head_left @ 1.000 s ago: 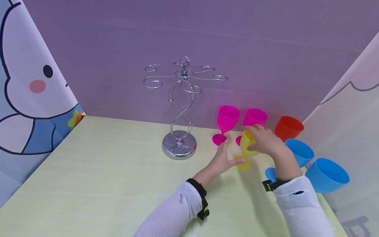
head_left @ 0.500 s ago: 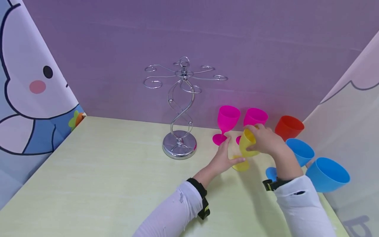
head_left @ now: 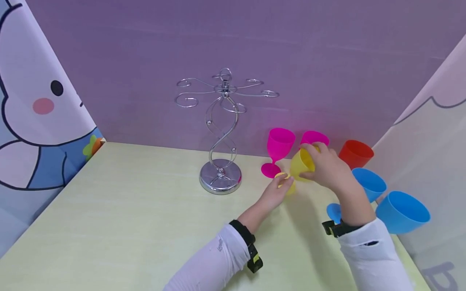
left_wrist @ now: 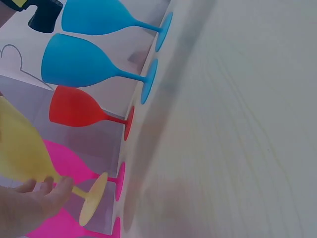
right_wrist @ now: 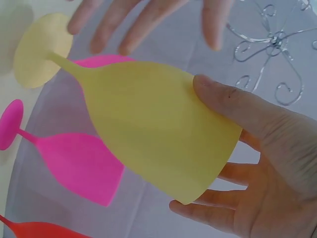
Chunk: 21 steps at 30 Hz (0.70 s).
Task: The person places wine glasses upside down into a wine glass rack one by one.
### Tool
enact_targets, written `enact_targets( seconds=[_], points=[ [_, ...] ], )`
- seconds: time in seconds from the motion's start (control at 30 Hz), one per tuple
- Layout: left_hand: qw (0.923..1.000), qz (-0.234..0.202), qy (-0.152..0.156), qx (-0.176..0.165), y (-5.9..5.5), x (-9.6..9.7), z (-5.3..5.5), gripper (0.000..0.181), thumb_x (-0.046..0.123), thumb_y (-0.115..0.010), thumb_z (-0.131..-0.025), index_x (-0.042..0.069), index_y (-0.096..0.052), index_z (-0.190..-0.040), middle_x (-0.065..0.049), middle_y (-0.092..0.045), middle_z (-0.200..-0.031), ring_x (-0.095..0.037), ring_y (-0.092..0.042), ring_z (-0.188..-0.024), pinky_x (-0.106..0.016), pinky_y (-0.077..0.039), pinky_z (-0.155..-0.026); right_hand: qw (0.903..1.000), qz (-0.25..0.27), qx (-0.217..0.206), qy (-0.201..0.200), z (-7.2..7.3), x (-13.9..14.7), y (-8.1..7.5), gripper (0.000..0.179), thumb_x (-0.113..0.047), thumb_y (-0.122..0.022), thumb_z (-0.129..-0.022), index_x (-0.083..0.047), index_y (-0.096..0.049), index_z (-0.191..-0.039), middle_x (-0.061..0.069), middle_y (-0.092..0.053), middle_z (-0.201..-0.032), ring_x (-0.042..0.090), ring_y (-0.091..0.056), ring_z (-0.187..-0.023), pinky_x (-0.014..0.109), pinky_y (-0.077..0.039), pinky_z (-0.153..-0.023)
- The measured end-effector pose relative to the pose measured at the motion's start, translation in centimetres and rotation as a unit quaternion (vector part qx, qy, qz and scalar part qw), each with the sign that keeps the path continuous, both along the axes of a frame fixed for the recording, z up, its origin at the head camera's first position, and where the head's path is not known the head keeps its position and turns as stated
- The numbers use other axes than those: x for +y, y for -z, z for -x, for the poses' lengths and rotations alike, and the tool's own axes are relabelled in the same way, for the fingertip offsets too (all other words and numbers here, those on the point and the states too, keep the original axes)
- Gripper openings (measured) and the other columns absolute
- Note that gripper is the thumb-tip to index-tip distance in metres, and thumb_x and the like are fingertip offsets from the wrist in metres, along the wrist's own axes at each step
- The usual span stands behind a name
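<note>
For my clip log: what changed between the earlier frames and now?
The yellow goblet, held by the right hand throughout, has risen and shifted toward the silver stand. The left hand, alongside, has drawn fingers and thumb closer together. Pink goblets, red goblet, blue goblets and stand stayed put.

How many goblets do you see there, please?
6: a yellow goblet in the right hand, two pink goblets along the back, a red goblet and two blue goblets farther right.

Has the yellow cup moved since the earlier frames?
Yes. In the head view, the yellow cup has shifted up and left in the picture, closer to the stand's base.
</note>
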<state>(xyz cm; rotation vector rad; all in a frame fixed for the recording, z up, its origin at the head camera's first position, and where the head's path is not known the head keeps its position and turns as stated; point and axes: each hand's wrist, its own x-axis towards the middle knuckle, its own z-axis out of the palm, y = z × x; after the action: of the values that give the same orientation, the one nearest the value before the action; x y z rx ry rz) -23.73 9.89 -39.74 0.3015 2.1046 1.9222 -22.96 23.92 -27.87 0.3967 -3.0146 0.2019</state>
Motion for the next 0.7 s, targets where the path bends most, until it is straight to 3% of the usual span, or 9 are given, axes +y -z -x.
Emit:
enact_targets(
  seconds=[0.13,0.23,0.3,0.43,0.53,0.6,0.7],
  points=[
    [0.9975,-0.041,0.046,-0.035,-0.3,0.0,-0.1,0.058,0.048,-0.036,-0.096,0.003,-0.042,-0.132,-0.013,-0.053,-0.127,-0.025,-0.052,-0.111,-0.040,-0.043,-0.096,0.9993,0.017,0.033,-0.005,-0.7,-0.4,-0.1,0.082,-0.027,-0.079,-0.067,-0.016,-0.035,-0.136,0.022,-0.034,-0.133,0.045,-0.036,-0.112,0.053,-0.053,-0.068],
    [0.9880,-0.108,0.077,-0.080,-0.7,0.0,-0.4,0.062,0.050,-0.034,-0.096,0.002,-0.037,-0.135,-0.016,-0.051,-0.129,-0.029,-0.051,-0.113,-0.043,-0.043,-0.096,0.9978,0.038,0.053,-0.007,-1.4,-0.7,0.0,0.082,-0.026,-0.079,-0.068,-0.016,-0.035,-0.136,0.022,-0.035,-0.134,0.044,-0.037,-0.112,0.053,-0.053,-0.067],
    [0.9800,-0.152,0.077,-0.103,-0.9,-0.1,-0.6,0.063,0.052,-0.036,-0.094,0.005,-0.034,-0.136,-0.016,-0.049,-0.131,-0.031,-0.050,-0.114,-0.046,-0.043,-0.095,0.9962,0.057,0.065,-0.010,-1.9,-0.9,0.2,0.081,-0.027,-0.078,-0.069,-0.015,-0.034,-0.136,0.022,-0.034,-0.135,0.043,-0.037,-0.113,0.054,-0.052,-0.068],
    [0.9565,-0.243,0.062,-0.150,-1.4,-0.2,-0.9,0.062,0.057,-0.041,-0.090,0.016,-0.034,-0.136,-0.016,-0.044,-0.132,-0.034,-0.048,-0.115,-0.051,-0.042,-0.094,0.9900,0.095,0.102,-0.018,-2.9,-1.3,1.0,0.080,-0.026,-0.078,-0.069,-0.013,-0.035,-0.136,0.022,-0.035,-0.134,0.040,-0.038,-0.114,0.054,-0.052,-0.070],
    [0.9404,-0.292,0.053,-0.166,-1.7,-0.3,-1.0,0.060,0.058,-0.045,-0.087,0.020,-0.037,-0.133,-0.014,-0.044,-0.131,-0.033,-0.048,-0.115,-0.052,-0.042,-0.094,0.9818,0.129,0.138,-0.019,-3.6,-1.4,1.8,0.079,-0.023,-0.078,-0.069,-0.011,-0.036,-0.135,0.021,-0.036,-0.132,0.038,-0.038,-0.114,0.054,-0.052,-0.072],
    [0.9336,-0.315,0.052,-0.163,-1.8,-0.4,-1.1,0.058,0.058,-0.047,-0.086,0.021,-0.040,-0.131,-0.012,-0.045,-0.129,-0.031,-0.050,-0.112,-0.051,-0.042,-0.094,0.9758,0.151,0.158,-0.014,-4.2,-1.5,2.3,0.079,-0.022,-0.079,-0.068,-0.010,-0.036,-0.134,0.021,-0.036,-0.132,0.038,-0.038,-0.114,0.054,-0.051,-0.073],
    [0.9303,-0.331,0.054,-0.149,-2.1,-0.5,-1.3,0.056,0.057,-0.048,-0.086,0.023,-0.041,-0.130,-0.008,-0.047,-0.126,-0.026,-0.053,-0.109,-0.048,-0.043,-0.094,0.9666,0.178,0.184,-0.001,-5.0,-1.7,3.2,0.079,-0.022,-0.079,-0.069,-0.010,-0.036,-0.134,0.021,-0.034,-0.134,0.038,-0.037,-0.116,0.055,-0.050,-0.075]
  ],
)
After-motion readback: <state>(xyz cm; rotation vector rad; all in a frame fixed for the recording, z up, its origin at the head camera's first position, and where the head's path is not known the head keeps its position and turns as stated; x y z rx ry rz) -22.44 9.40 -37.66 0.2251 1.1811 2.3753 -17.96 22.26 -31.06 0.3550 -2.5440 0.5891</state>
